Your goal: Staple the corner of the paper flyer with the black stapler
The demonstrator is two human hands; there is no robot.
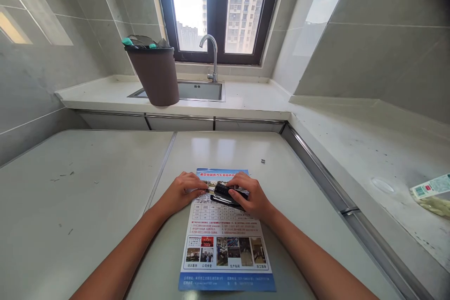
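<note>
A black stapler (pixel 225 200) lies across the upper part of a printed leaflet (pixel 227 279), its parts spread apart toward the left. My right hand (pixel 250 194) is closed around the stapler's right end, thumb in front and fingers over the top. At the other end, my left hand (pixel 184 192) pinches with thumb and forefinger at the stapler's thin metal part; the fingertips hide the exact spot. Beneath both hands, the leaflet shows blue bands, a table of text and several small photos. A small stack of staples (pixel 263 161) sits right of the leaflet's top.
Loose staple bits (pixel 62 176) are scattered over the left of the white table (pixel 105 243). A brown bin (pixel 154 75) stands at the counter edge by the sink (pixel 200 90) and tap (pixel 214 56). A clear package (pixel 434 192) lies on the right counter.
</note>
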